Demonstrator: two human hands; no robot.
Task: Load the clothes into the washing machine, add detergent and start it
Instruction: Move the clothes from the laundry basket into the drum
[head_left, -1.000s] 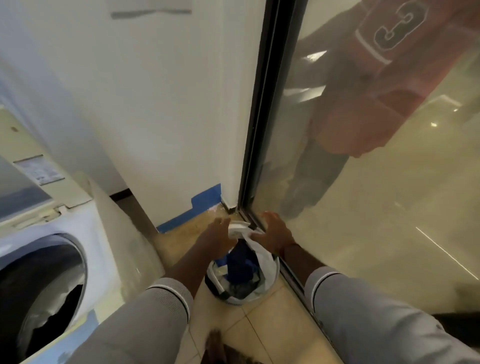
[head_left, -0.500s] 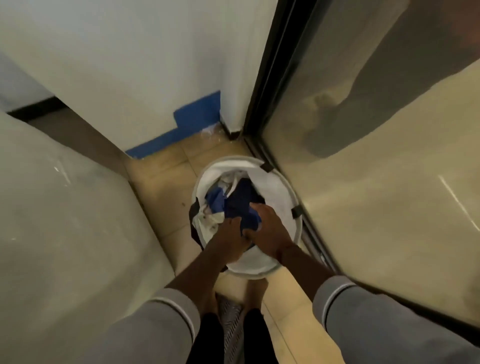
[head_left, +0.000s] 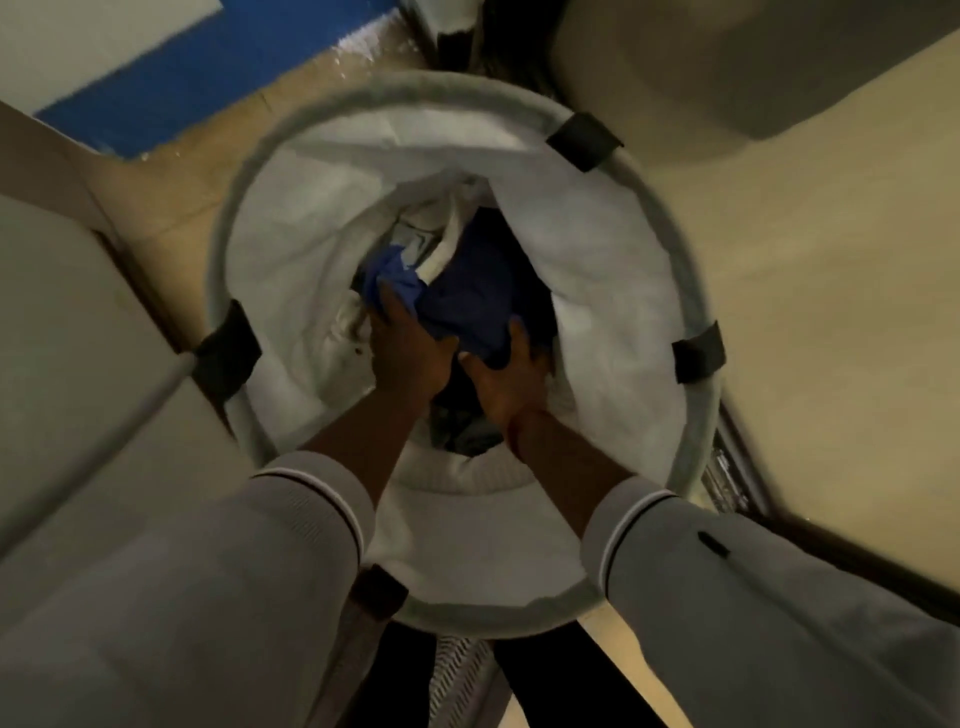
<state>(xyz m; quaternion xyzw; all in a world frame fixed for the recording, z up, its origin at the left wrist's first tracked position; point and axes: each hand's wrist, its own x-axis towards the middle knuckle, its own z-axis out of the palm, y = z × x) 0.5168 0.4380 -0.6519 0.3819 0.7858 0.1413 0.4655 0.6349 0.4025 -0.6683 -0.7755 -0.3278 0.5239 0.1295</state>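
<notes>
Both hands are down in the hamper. Our left hand (head_left: 405, 353) has its fingers curled into a brighter blue cloth (head_left: 387, 283). Our right hand (head_left: 506, 384) hooks its fingers over the near edge of the navy garment (head_left: 467, 306). So both grips are closed on fabric, with the hands side by side.

The navy garment is a crumpled wad between and just past the fingers. It has no clean long axis, and its bulk lies away from our wrists. A white ribbed strip (head_left: 441, 249) lies on it just beyond the left fingers and runs diagonally away from the grip. Next to that is a pale garment (head_left: 415, 236) with dark printed lines, too blurred to read. There are more dark clothes (head_left: 462, 431) under the right wrist.

All of it sits low in the laundry basket (head_left: 675, 244), whose mouth faces straight up at us. The white liner (head_left: 291, 234) rings the grip and there are black tabs (head_left: 582, 140) on the rim. Outside the rim, left of the grip, are tan floor tiles (head_left: 171, 197), with a blue strip (head_left: 182, 78) beyond them.
</notes>
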